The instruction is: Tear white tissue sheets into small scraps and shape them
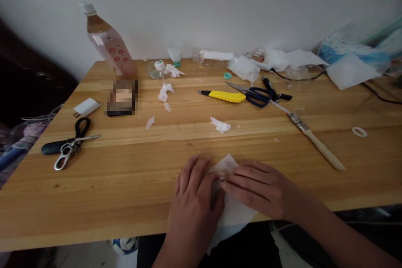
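A white sheet of tissue paper [240, 209] lies at the table's front edge and hangs over it. My left hand [196, 203] rests on its left side, fingers bent and thumb tucked in against the paper. From the right, my right hand [262, 186] reaches over the sheet, its fingers held together and their tips pressed to it. Between the fingertips of both hands is a small clear, shiny piece [222, 176], mostly hidden, so I cannot tell its kind. Beyond the hands lies a torn scrap of tissue [220, 125].
Across the wooden table [109, 201] lie a yellow utility knife [228, 96], scissors [258, 96], a brush [317, 142], a white ring [359, 132], keys [67, 150], a white charger [87, 107] and a blurred dark flat object [122, 98]. A pink bottle [111, 46] stands back left.
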A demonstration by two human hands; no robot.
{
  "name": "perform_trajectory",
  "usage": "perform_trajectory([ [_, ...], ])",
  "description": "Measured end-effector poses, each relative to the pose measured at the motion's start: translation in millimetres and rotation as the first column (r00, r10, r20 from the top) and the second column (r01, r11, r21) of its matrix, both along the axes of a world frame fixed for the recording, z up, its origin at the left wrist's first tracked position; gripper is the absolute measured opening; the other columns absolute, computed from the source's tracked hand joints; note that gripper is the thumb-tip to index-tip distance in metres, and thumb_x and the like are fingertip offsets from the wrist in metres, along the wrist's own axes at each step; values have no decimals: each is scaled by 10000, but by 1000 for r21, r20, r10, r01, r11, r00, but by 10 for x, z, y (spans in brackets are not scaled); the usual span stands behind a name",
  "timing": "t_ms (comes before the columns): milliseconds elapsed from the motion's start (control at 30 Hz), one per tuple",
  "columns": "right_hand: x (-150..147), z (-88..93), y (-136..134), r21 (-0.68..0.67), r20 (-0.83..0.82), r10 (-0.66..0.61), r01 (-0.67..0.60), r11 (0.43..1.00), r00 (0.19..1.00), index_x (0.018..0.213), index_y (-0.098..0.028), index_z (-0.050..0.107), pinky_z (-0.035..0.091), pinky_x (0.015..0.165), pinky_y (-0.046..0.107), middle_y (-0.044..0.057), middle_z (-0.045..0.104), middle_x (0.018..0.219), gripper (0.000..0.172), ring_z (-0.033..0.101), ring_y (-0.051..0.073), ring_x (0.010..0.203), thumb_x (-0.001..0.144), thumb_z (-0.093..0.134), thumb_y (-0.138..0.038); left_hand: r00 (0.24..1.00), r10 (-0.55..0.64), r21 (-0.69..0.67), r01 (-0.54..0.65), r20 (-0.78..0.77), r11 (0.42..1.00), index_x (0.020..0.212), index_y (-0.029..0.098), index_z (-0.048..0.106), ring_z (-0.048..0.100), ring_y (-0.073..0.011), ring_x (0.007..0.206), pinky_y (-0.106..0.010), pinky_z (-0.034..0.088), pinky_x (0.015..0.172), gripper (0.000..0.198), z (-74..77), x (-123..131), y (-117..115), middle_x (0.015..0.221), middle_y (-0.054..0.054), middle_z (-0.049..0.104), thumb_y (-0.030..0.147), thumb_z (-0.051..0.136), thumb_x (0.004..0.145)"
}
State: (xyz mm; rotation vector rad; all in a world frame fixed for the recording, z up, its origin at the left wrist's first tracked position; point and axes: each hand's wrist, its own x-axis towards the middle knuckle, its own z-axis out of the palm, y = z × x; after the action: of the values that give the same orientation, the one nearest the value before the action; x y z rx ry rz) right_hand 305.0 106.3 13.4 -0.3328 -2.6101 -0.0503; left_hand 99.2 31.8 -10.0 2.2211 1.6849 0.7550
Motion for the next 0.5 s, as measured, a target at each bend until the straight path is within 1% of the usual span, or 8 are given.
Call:
perform_trajectory([
  [133,29,-7,-22,5,10,-20,20,1000,1000,1138,-119,694,537,898,341,57,775,1020,318,688,175,983,1055,387,-113,1000,-3,-9,3,-3,1000,1158,230,579,408,-336,1407,-609,495,1046,242,-21,-26,-1,1443,-110,542,181,606,923],
  [300,97,-44,-32,2,11,-44,44,999,999,1232,-115,656,555,906,365,72,773,1039,310,688,182,1019,1042,412,-98,1000,16,30,-16,-3,999,1135,218,592,436,-341,1386,-610,506,1033,221,-26,-16,-11,1408,-118,574,189,623,919],
  [500,141,-77,-60,-23,-16,-59,58,998,998,1221,-109,662,553,889,363,77,774,1028,317,700,183,1008,1042,401,-86,1000,8,30,-8,-8,1000,1137,212,590,429,-338,1389,-607,497,1046,211,-32,-20,-11,1416,-121,568,213,621,928],
])
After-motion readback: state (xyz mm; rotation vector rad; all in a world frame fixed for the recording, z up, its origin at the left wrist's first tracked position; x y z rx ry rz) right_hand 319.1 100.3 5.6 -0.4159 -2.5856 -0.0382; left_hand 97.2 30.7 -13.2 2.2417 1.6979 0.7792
